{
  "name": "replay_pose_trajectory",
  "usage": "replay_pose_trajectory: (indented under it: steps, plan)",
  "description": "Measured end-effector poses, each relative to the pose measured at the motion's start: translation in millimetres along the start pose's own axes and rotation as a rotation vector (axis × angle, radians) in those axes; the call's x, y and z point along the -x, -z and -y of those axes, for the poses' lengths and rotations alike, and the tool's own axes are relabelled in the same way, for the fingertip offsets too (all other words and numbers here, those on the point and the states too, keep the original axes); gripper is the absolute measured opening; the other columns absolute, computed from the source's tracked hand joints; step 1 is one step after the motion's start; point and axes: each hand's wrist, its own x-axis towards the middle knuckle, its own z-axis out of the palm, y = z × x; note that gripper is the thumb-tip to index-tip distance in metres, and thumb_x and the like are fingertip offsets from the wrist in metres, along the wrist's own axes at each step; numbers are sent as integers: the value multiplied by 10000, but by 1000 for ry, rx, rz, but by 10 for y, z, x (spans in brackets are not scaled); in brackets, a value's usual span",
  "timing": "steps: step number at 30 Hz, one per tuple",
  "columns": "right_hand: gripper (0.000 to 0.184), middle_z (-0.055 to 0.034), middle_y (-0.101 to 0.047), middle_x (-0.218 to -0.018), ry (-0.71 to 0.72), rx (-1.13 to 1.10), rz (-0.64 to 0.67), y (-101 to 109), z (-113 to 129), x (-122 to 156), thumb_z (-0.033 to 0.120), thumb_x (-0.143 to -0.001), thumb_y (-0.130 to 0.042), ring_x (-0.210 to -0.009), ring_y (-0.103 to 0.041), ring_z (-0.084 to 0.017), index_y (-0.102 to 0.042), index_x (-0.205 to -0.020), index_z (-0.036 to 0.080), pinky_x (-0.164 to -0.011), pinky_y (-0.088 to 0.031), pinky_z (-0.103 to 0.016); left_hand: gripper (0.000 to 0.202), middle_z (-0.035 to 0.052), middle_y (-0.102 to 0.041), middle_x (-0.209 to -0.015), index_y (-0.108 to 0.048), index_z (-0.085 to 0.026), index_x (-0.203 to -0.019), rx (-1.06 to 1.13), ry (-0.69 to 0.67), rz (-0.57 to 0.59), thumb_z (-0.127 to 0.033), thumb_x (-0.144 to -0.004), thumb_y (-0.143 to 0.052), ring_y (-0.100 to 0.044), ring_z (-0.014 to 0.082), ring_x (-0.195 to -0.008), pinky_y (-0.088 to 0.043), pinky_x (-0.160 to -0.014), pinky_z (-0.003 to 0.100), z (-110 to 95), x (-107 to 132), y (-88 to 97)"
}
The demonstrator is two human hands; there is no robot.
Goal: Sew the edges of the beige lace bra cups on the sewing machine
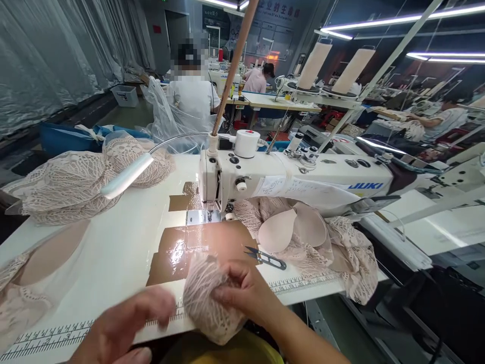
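My right hand (pixel 244 293) is closed on a bunched piece of beige lace fabric (pixel 206 298) at the front edge of the white sewing table (pixel 113 253). My left hand (pixel 129 326) hovers just left of the lace over the printed ruler strip, blurred by motion, fingers curled and apparently holding nothing. Behind the lace lies a brown taped patch (pixel 197 247) leading to the needle plate (pixel 199 217) of a white JUKI sewing machine (pixel 295 177). Small thread snips (pixel 265 258) lie just right of the patch.
Foam cups and more lace (pixel 303 232) are heaped under the machine arm at right. Piles of lace (pixel 76 182) sit at the table's left and far left corner. A gooseneck lamp (pixel 127 177) reaches over the table. Other people work at benches behind.
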Motion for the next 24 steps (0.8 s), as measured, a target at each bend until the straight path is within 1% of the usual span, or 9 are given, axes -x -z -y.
replay_pose_trajectory:
  steps: [1,2,3,4,7,11,15,19,24]
  plan:
    - [268,21,-568,-677,-11,75,83,-36,17,19,369,-668,-787,-612,-475,-100,-649,-723,146,-592,-385,-209,450,71,-674,-1128,-688,-276,-1062,-132,-23,-117,-425,-649,-784,-586,290,-1081,-479,-931,351,-87,-36,30]
    - [252,21,-568,-690,-14,133,143,-76,27,35,360,-688,-776,-619,-471,-97,-657,-737,144,-587,-375,-203,611,61,-610,-1263,-624,-291,-1194,-260,-16,-184,-383,-620,-812,-516,305,-1193,-429,-1004,357,-168,-82,26]
    - [241,23,-564,-694,-11,175,181,-113,31,47,356,-705,-764,-618,-463,-94,-661,-745,142,-577,-365,-197,672,56,-577,-1310,-579,-293,-1254,-339,11,-212,-360,-628,-812,-489,303,-1226,-409,-1027,352,-240,-131,-10]
    - [231,26,-559,-690,-8,207,202,-144,29,53,354,-724,-749,-611,-454,-90,-664,-753,141,-567,-357,-194,634,57,-599,-1277,-577,-282,-1255,-365,40,-200,-363,-662,-788,-528,289,-1182,-436,-995,335,-297,-181,-66]
    - [215,20,-568,-690,73,288,177,-189,1,37,358,-785,-688,-624,-472,-99,-665,-756,146,-585,-373,-205,337,50,-692,-981,-659,-212,-1091,-250,85,-89,-405,-815,-637,-643,213,-874,-523,-780,264,-387,-287,-262]
    - [211,-26,-639,-801,257,364,44,-195,-41,-21,352,-798,-646,-743,-562,-149,-634,-708,161,-682,-434,-249,250,28,-670,-809,-686,-182,-957,-250,86,-2,-386,-859,-580,-621,190,-775,-524,-730,246,-413,-308,-339]
    - [202,-7,-615,-699,204,409,-4,-212,-68,-51,321,-789,-622,-655,-534,-130,-586,-664,166,-613,-421,-234,231,13,-656,-743,-694,-193,-957,-322,69,-23,-369,-833,-610,-604,182,-728,-523,-705,232,-420,-295,-281]
    - [175,19,-562,-615,148,443,-29,-229,-80,-66,279,-747,-624,-585,-483,-107,-567,-630,162,-563,-383,-218,232,18,-673,-818,-678,-204,-1007,-350,74,-17,-353,-861,-576,-607,186,-780,-495,-719,223,-429,-326,-274]
    - [160,33,-521,-577,129,483,-57,-221,-96,-85,272,-718,-635,-553,-430,-93,-583,-623,154,-524,-331,-213,272,11,-610,-756,-647,-179,-849,-359,64,32,-370,-930,-471,-545,150,-708,-442,-648,203,-425,-393,-278]
